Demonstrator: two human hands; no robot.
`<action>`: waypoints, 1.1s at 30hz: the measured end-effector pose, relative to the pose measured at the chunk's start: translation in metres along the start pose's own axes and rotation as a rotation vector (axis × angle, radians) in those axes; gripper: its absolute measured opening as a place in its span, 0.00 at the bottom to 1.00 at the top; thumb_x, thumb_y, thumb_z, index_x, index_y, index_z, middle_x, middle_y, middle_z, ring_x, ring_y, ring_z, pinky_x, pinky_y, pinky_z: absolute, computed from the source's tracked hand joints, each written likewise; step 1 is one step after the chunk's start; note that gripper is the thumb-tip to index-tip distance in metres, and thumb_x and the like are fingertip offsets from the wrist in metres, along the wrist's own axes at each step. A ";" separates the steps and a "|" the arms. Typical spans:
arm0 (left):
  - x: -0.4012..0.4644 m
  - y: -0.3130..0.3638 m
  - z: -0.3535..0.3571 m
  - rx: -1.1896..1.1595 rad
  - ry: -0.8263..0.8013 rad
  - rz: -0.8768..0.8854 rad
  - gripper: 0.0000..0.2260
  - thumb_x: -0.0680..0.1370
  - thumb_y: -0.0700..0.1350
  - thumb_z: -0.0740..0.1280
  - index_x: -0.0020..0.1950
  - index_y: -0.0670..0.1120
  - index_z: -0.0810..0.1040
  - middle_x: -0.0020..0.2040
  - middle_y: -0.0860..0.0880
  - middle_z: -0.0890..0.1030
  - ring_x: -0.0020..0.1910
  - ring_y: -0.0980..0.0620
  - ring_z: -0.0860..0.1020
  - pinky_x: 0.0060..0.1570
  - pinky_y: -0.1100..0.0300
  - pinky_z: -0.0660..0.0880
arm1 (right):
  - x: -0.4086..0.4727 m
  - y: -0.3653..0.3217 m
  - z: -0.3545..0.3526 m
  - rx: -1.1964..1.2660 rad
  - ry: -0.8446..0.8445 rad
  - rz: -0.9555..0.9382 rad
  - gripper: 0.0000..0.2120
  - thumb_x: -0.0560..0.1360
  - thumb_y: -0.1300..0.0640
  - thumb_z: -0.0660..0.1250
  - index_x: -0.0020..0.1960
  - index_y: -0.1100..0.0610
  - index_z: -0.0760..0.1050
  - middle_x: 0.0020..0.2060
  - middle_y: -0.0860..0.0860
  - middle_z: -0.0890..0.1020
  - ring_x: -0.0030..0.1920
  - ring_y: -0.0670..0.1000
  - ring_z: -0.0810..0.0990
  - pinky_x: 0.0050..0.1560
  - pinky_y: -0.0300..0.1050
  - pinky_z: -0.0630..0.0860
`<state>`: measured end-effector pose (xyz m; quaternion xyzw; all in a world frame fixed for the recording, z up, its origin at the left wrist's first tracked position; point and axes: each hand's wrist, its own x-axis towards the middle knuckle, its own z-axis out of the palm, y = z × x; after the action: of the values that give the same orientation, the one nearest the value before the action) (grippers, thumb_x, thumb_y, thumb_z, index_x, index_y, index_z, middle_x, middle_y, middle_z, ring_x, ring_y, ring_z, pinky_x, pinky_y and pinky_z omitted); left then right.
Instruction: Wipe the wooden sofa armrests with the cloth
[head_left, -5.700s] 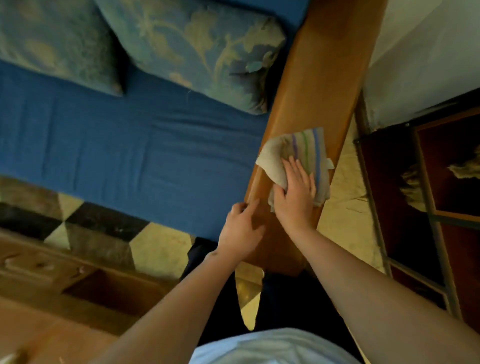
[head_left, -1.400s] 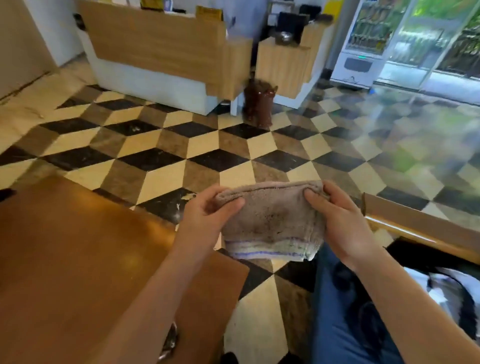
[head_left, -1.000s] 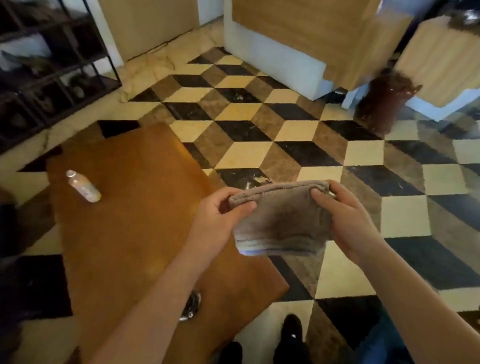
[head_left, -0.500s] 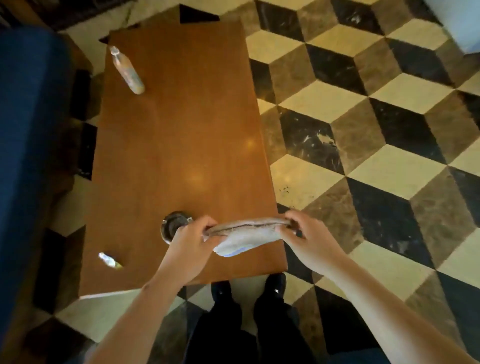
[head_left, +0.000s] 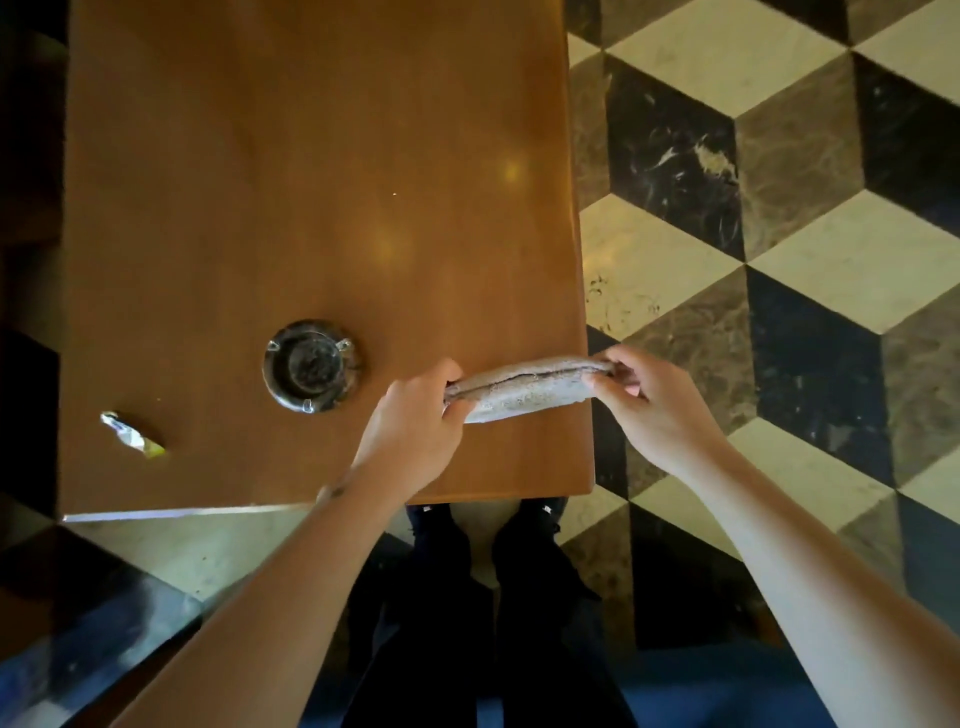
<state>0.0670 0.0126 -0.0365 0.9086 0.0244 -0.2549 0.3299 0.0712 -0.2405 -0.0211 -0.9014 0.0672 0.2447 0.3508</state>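
Observation:
The grey-brown cloth (head_left: 524, 391) is folded flat and stretched between both hands, seen edge-on, just above the near right corner of a wooden coffee table (head_left: 322, 182). My left hand (head_left: 410, 426) pinches its left end, my right hand (head_left: 654, 405) pinches its right end past the table's right edge. I cannot tell whether the cloth touches the tabletop. No sofa armrest is in view; a strip of blue sofa fabric (head_left: 62, 654) shows at the bottom left.
A dark round ashtray (head_left: 310, 366) stands on the table left of my left hand. A small crumpled wrapper (head_left: 131, 435) lies near the table's front left corner. Checkered marble floor (head_left: 779, 218) spreads to the right. My dark shoes (head_left: 488, 561) stand at the table's near edge.
I have left the armrest and turned to the coffee table. Over the last second the view tilted down, and both hands lowered the folded cloth toward the table's near right corner.

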 end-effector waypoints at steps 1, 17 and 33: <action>0.004 0.002 -0.002 0.004 0.022 0.027 0.08 0.83 0.49 0.66 0.61 0.50 0.75 0.42 0.51 0.80 0.35 0.51 0.78 0.34 0.54 0.73 | 0.004 0.000 -0.003 -0.007 0.017 -0.015 0.10 0.83 0.50 0.64 0.57 0.54 0.78 0.48 0.57 0.86 0.48 0.58 0.86 0.49 0.65 0.82; -0.005 -0.054 0.082 0.304 0.103 0.273 0.10 0.65 0.32 0.75 0.44 0.40 0.80 0.42 0.45 0.81 0.43 0.41 0.79 0.40 0.49 0.79 | -0.004 0.085 0.071 -0.252 0.033 -0.214 0.03 0.76 0.59 0.74 0.50 0.57 0.82 0.50 0.50 0.85 0.51 0.56 0.81 0.51 0.56 0.80; -0.033 -0.057 0.139 0.930 -0.611 0.126 0.36 0.78 0.51 0.65 0.80 0.39 0.54 0.79 0.35 0.55 0.74 0.31 0.60 0.65 0.40 0.69 | -0.040 0.084 0.126 -0.490 -0.417 0.129 0.20 0.82 0.55 0.64 0.73 0.56 0.70 0.71 0.55 0.69 0.71 0.57 0.72 0.67 0.52 0.77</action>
<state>-0.0362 -0.0243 -0.1450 0.8430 -0.2417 -0.4702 -0.0990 -0.0376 -0.2214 -0.1320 -0.8834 -0.0103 0.4546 0.1135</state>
